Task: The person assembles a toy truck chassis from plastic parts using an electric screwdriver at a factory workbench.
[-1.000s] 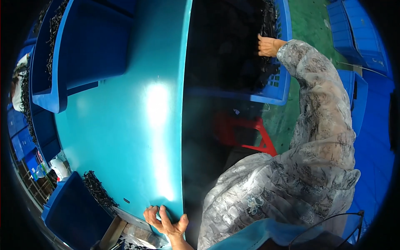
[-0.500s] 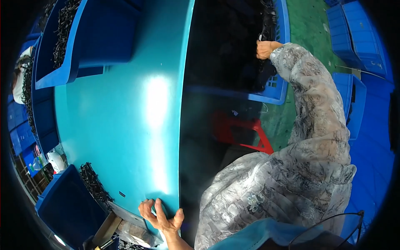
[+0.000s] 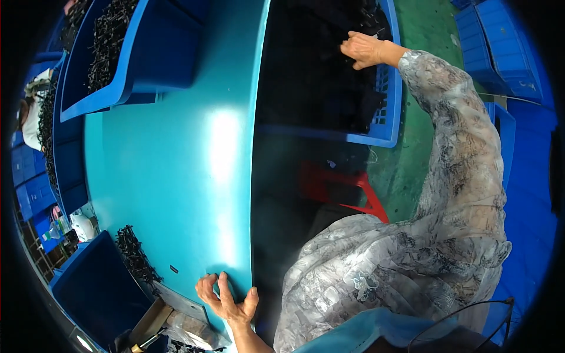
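Note:
My left hand (image 3: 226, 299) rests flat on the near edge of a teal table (image 3: 176, 153), fingers spread, holding nothing. My right hand (image 3: 365, 49) reaches out to the right into a blue slotted crate (image 3: 388, 112) below the table's side. Its fingers curl around dark pieces inside; whether they grip one I cannot tell. The crate's inside is dark and its contents are hard to make out. My right arm wears a grey patterned sleeve (image 3: 459, 147).
Blue bins (image 3: 147, 53) with small black parts (image 3: 109, 41) stand on the table's far side. Another blue bin (image 3: 94, 288) and a pile of black parts (image 3: 135, 256) sit at the near left. A red stool (image 3: 347, 188) stands on the green floor, with stacked blue crates (image 3: 500, 41) at right.
The view has swung a little. My right hand has shifted slightly within the crate. My left hand has stayed on the table edge.

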Action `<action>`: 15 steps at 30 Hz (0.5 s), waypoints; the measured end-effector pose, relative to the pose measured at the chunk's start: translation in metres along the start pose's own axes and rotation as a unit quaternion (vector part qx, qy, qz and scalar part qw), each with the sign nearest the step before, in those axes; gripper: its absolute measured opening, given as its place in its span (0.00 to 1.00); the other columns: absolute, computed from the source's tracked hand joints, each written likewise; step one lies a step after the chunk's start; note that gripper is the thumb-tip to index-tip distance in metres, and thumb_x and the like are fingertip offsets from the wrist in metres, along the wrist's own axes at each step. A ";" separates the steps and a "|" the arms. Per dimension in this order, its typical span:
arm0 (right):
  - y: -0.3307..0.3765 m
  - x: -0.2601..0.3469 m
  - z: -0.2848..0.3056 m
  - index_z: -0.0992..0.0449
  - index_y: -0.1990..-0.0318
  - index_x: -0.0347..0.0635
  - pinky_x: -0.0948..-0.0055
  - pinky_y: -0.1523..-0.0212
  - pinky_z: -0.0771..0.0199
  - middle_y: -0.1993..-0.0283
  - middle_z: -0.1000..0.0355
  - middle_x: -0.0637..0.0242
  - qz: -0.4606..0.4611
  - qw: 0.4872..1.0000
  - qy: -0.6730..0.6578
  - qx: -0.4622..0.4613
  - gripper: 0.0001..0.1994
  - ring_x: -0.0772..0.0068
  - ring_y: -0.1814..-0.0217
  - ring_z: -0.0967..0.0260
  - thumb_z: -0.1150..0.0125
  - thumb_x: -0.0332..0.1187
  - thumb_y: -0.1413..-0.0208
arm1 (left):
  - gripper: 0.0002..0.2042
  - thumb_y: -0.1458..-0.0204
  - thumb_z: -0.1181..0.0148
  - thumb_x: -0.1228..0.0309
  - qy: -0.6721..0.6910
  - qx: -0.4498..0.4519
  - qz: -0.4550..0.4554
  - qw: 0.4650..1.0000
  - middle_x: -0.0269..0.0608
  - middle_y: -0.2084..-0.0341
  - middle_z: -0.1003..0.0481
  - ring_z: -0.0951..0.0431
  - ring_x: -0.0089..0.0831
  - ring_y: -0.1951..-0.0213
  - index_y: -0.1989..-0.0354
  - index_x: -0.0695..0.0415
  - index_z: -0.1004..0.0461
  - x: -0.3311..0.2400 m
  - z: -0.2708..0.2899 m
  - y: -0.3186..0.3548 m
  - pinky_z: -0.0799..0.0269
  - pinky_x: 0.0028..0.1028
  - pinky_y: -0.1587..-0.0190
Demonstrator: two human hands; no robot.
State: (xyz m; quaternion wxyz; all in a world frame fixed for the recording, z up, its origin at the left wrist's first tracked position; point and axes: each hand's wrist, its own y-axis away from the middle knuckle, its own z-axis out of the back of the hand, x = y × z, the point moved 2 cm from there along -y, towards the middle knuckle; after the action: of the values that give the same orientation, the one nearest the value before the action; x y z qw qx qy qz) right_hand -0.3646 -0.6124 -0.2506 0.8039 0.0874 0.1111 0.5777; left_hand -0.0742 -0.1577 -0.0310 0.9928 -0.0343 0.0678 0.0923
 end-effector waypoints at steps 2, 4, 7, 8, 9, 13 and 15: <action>0.004 -0.001 0.015 0.36 0.69 0.34 0.69 0.61 0.41 0.77 0.34 0.58 -0.106 0.989 -0.096 -0.038 0.20 0.57 0.73 0.37 0.40 0.34 0.73 | 0.25 0.61 0.46 0.52 0.020 -0.003 0.003 1.000 0.49 0.64 0.39 0.41 0.46 0.61 0.61 0.62 0.34 0.001 -0.001 0.000 0.44 0.44 0.59; 0.018 0.003 0.018 0.37 0.66 0.32 0.69 0.63 0.39 0.79 0.34 0.57 -0.143 0.963 -0.133 -0.186 0.23 0.56 0.74 0.36 0.41 0.34 0.74 | 0.25 0.61 0.45 0.52 0.027 -0.008 0.000 1.000 0.49 0.64 0.39 0.41 0.46 0.61 0.61 0.62 0.34 0.000 -0.001 -0.001 0.44 0.44 0.59; 0.030 0.016 0.041 0.38 0.62 0.31 0.73 0.67 0.34 0.80 0.30 0.59 -0.260 0.880 -0.364 -0.160 0.26 0.63 0.75 0.31 0.41 0.35 0.73 | 0.25 0.63 0.44 0.54 0.030 -0.011 -0.001 0.999 0.49 0.64 0.39 0.41 0.46 0.61 0.61 0.61 0.33 0.000 0.000 0.000 0.44 0.43 0.59; 0.038 0.021 0.047 0.37 0.61 0.32 0.77 0.67 0.34 0.80 0.29 0.62 -0.289 0.847 -0.404 -0.187 0.25 0.69 0.74 0.30 0.40 0.34 0.71 | 0.25 0.64 0.43 0.54 0.031 -0.011 -0.004 0.999 0.49 0.64 0.39 0.41 0.45 0.61 0.61 0.61 0.33 0.000 0.000 0.000 0.44 0.43 0.59; 0.045 0.027 0.055 0.38 0.59 0.30 0.79 0.66 0.35 0.82 0.29 0.64 -0.323 0.805 -0.449 -0.211 0.27 0.72 0.74 0.30 0.39 0.34 0.71 | 0.25 0.64 0.43 0.54 0.032 -0.016 -0.005 0.999 0.49 0.64 0.39 0.41 0.45 0.61 0.61 0.61 0.33 0.001 0.001 0.000 0.44 0.43 0.59; 0.081 0.025 0.066 0.44 0.51 0.25 0.83 0.63 0.37 0.81 0.29 0.66 -0.380 0.715 -0.505 -0.300 0.36 0.81 0.76 0.32 0.36 0.34 0.70 | 0.24 0.64 0.43 0.56 0.041 -0.031 -0.021 0.998 0.49 0.63 0.39 0.41 0.45 0.60 0.61 0.61 0.34 0.000 0.000 0.000 0.45 0.42 0.58; 0.096 0.034 0.099 0.36 0.58 0.30 0.83 0.71 0.34 0.80 0.30 0.68 -0.352 0.686 -0.541 -0.337 0.27 0.81 0.80 0.34 0.36 0.33 0.69 | 0.24 0.63 0.43 0.57 0.048 -0.038 -0.021 0.998 0.49 0.63 0.39 0.40 0.45 0.60 0.61 0.61 0.34 0.000 0.000 -0.001 0.45 0.42 0.58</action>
State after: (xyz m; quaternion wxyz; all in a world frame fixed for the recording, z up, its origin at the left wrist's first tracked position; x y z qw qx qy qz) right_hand -0.4135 -0.5509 -0.1321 0.8441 0.0619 -0.5225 0.1032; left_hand -0.0736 -0.1586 -0.0308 0.9880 -0.0778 0.1116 0.0725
